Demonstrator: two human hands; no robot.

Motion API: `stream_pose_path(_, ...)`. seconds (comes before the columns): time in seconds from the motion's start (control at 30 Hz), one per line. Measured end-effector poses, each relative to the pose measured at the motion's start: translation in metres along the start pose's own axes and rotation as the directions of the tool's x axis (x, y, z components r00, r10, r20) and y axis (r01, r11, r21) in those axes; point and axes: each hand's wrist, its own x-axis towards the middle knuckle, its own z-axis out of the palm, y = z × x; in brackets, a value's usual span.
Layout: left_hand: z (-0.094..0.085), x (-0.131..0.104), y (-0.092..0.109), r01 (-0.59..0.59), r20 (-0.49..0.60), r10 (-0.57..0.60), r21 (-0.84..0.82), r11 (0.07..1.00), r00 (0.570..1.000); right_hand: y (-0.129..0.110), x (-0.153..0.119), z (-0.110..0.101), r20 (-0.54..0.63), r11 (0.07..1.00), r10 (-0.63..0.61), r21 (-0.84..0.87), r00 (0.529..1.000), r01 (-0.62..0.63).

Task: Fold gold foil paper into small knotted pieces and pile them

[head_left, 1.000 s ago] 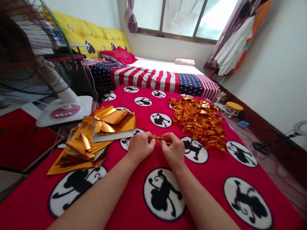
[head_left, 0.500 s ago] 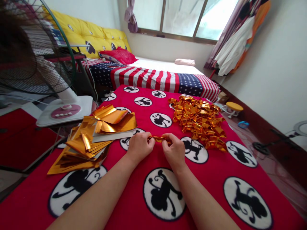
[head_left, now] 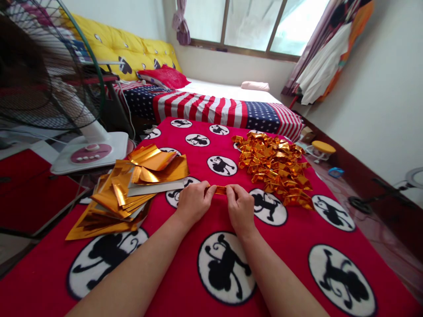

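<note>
Between my two hands is a small folded strip of gold foil paper (head_left: 220, 190), held just above the red cloth (head_left: 178, 281) with its black-and-white monkey circles. My left hand (head_left: 193, 200) is closed and pinches the strip's left end. The right end is pinched by my right hand (head_left: 241, 207), thumb against fingers. Only the strip's middle shows; both ends are hidden by my fingers. To the left lies a loose stack of gold foil sheets (head_left: 122, 189), some with pale backs. A heap of folded gold foil pieces (head_left: 272, 163) sits on the right.
A floor fan (head_left: 89, 149) with a wire cage stands left of the covered table. Beyond the table is a bed (head_left: 205, 103) with a flag-patterned cover and a red pillow (head_left: 168, 77). On the right floor are a yellow stool (head_left: 323, 146) and a dark wheeled stand (head_left: 360, 203).
The strip between my hands has turned, so its flat face now shows more. My right fingers have straightened and shifted slightly; my left hand has barely moved.
</note>
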Motion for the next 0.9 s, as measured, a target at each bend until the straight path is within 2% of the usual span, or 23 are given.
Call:
stream_pose_path(0.33, 0.006, -0.001, 0.011, 0.077, -0.058, -0.085, -0.136, 0.988, 0.995, -0.002, -0.004, 0.002, -0.089, 0.997, 0.078, 0.001, 0.993, -0.079)
stream_pose_path(0.73, 0.008, -0.002, 0.015, 0.077, -0.112, -0.072, 0.038, 0.996, 0.991, -0.002, -0.005, 0.006, -0.137, 0.996, 0.077, 0.044, 0.988, -0.072)
stream_pose_path(0.9, 0.008, -0.003, 0.014, 0.065, -0.123, -0.058, 0.054, 0.996, 0.991, -0.001, -0.005, 0.006, -0.154, 0.998, 0.064, -0.015, 0.986, -0.067)
